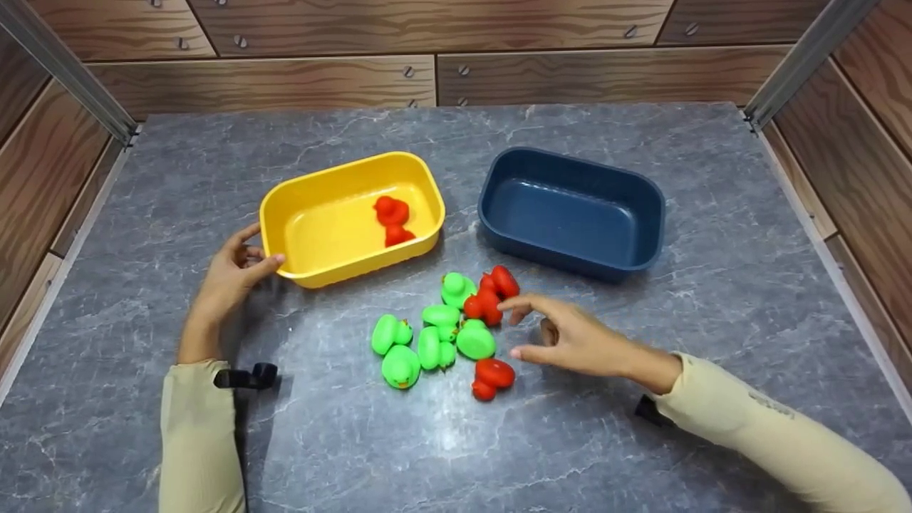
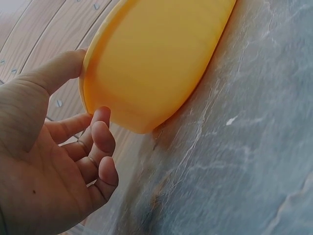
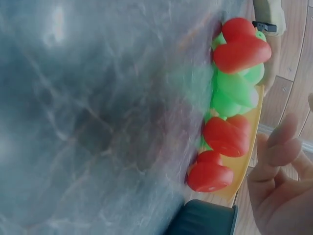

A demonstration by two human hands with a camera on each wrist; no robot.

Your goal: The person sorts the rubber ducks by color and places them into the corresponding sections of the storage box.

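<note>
At the left end of a yellow bin (image 1: pixel 342 271), my left hand (image 1: pixel 231 274) pinches the rim, thumb on top and fingers against the outer wall. The left wrist view shows the same grip on the yellow bin (image 2: pixel 151 63). Two red rubber ducks (image 1: pixel 392 212) lie inside it. Over the right side of a group of ducks hovers my right hand (image 1: pixel 570 335), thumb and index finger spread apart with nothing between them. Nearest to its fingertips are a red duck (image 1: pixel 484 306) and a green duck (image 1: pixel 475 340). Another red duck (image 1: pixel 494 373) lies just below the thumb.
A dark blue bin (image 1: pixel 570 214) with nothing inside stands to the right of the yellow one. Several green ducks (image 1: pixel 401 367) lie close together on the grey marbled table (image 1: pixel 320 442). Wood-patterned panels (image 1: pixel 285 82) close off the back and sides.
</note>
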